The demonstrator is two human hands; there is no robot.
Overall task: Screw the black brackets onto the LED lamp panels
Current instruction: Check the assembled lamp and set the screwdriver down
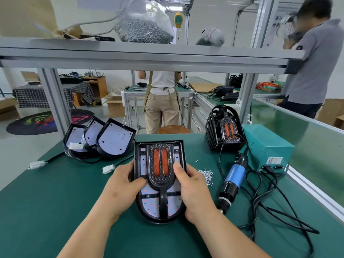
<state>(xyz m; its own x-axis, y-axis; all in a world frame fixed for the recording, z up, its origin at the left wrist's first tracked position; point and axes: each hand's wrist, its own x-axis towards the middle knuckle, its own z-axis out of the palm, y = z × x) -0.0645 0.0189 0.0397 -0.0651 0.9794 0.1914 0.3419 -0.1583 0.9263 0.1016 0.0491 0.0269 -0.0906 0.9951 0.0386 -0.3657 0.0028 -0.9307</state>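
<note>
Both left hand (122,185) and right hand (193,189) clasp the LED lamp panel (173,203), frame centre. Thumbs touch its black bracket (160,181).

- Two hands: left hand (122,185), right hand (193,190).
- One LED lamp panel (150,205) carrying one black bracket (160,180).
- Three bare panels (115,138).
- One stack of bracketed panels (226,131); how many is unclear.
- One electric screwdriver (233,175).
- One green power box (268,146).
- Three white connectors (108,168).
- One screw pile (205,175).
- Two other people (162,101).

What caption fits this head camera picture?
The left hand and right hand hold a lamp panel with its black bracket; screwdriver beside.
</note>
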